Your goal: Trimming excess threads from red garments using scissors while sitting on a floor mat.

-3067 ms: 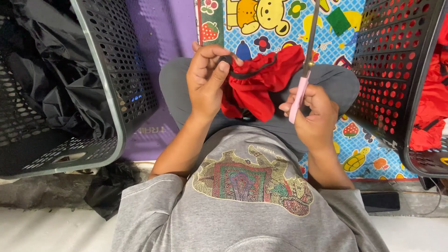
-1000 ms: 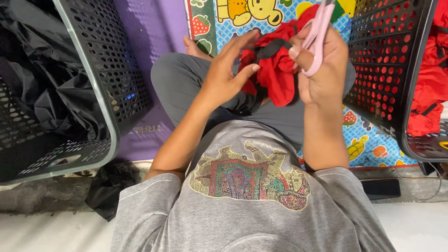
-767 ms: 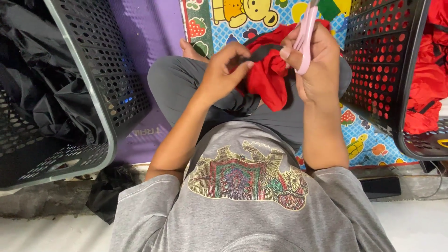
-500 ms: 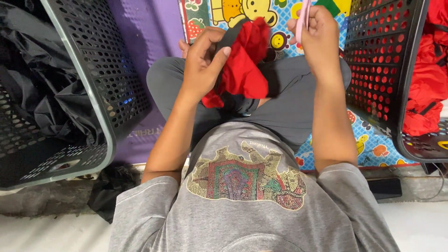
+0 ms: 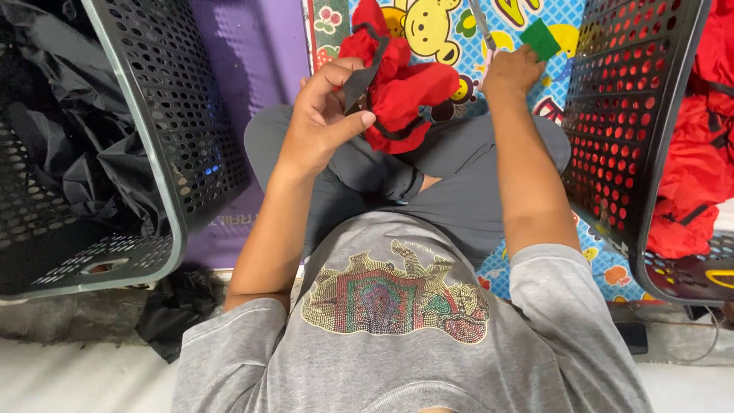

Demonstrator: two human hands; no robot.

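Red cloth (image 5: 397, 88), crumpled, black-trimmed, pinched in left hand (image 5: 325, 115); right hand (image 5: 511, 73) closed round scissors (image 5: 482, 24).

Two bare hands are showing: the left hand (image 5: 325, 115) and the right hand (image 5: 511, 70). Two dark perforated plastic laundry baskets are standing on the floor, the left basket (image 5: 164, 115) and the right basket (image 5: 623, 122). One red fabric piece with black straps (image 5: 401, 88) is sitting in the left hand. One pair of scissors (image 5: 483, 27) is sticking out of the right hand. One small green card (image 5: 541, 38) is lying just beside that hand. One colourful cartoon play mat (image 5: 428, 27) is lying underneath.
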